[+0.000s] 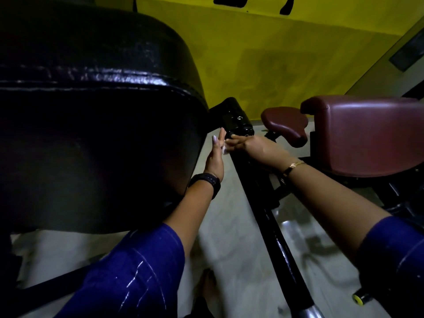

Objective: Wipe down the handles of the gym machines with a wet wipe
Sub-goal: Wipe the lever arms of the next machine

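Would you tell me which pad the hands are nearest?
The small black roller pad, between the large black pad and the maroon pads; the right hand reaches its end.

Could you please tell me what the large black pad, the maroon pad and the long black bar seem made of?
Black pad: likely vinyl or faux leather, glossy, with a stitched seam and creases. Maroon pad: similar smooth upholstery, soft sheen. Black bar: probably painted metal, hard glossy highlights.

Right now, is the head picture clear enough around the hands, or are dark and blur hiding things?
Head view: dim overall; the black pad is lost in shadow apart from glare streaks on top; the wet wipe shows only as a small white scrap between left hand and right hand; left sleeve and floor are blurred.
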